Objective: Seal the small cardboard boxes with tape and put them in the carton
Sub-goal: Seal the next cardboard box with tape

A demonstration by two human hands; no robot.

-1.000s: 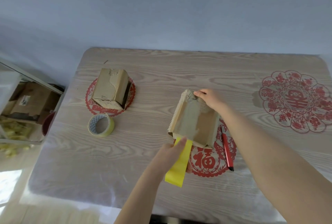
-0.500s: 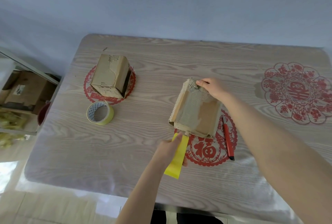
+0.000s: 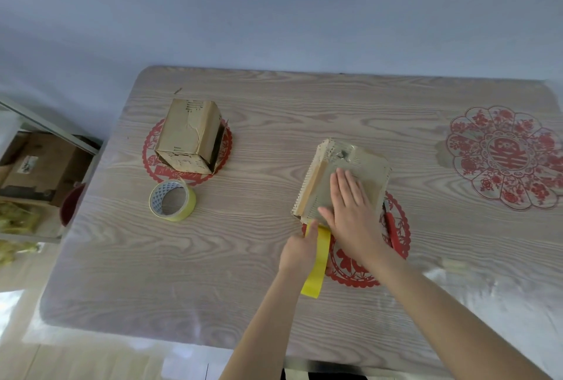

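Currently: tape strip being pressed onto the near small box.

The right hand [image 3: 350, 212] lies flat, fingers straight, on the top face of the near small box [image 3: 368, 166], which sits on the tabletop [image 3: 274, 105] over a red paper-cut motif; this grip is released and only presses. The left hand [image 3: 300, 253] pinches the yellow tape strip [image 3: 316, 276] at the box's near edge, with the free end trailing toward the person. Judged handling: the box looks like light, thin corrugated card, worn and creased, so it will probably slide or dent under load. Hold it by opposite side walls near the corners, not at the flap centre. The second small box [image 3: 190, 136] and the tape roll [image 3: 172, 200] stand well apart to the left.
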